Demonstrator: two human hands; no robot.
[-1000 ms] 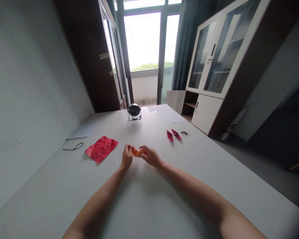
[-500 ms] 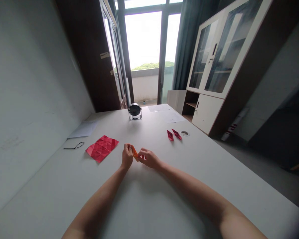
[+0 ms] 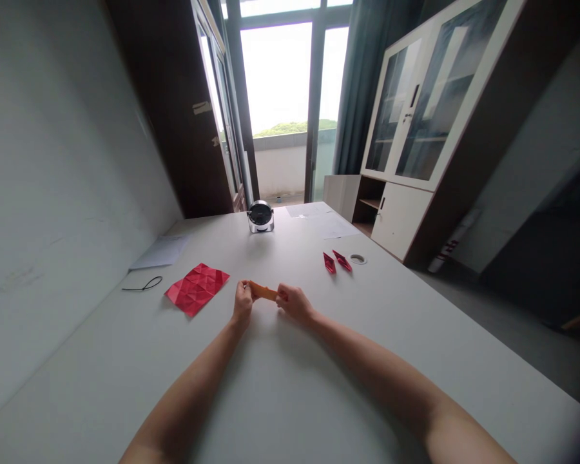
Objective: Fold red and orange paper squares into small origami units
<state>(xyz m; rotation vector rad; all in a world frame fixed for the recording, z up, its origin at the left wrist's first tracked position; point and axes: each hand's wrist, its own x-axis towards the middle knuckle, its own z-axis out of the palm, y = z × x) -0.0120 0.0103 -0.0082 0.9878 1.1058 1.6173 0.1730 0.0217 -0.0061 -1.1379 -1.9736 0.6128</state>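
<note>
A folded piece of orange paper (image 3: 265,292) stretches as a narrow strip between my two hands, just above the white table. My left hand (image 3: 243,300) is closed on its left end, and my right hand (image 3: 292,301) pinches the right end. Fingers hide both ends of the paper. Left of my hands a creased red paper sheet (image 3: 197,289) lies spread out. To the right, two small folded red paper boats (image 3: 329,263) rest side by side, apart from my hands.
A round black-and-silver device on a stand (image 3: 260,216) is at the table's far end. Beside the red boats is a cable-hole ring (image 3: 358,259). A black cord loop (image 3: 147,283) and white sheets (image 3: 160,251) lie at left, near the wall. More papers (image 3: 337,227) lie at the far right.
The orange paper has gone from a steep, pointed shape to a longer, nearly level strip. My right hand has shifted slightly right, drawing apart from the left.
</note>
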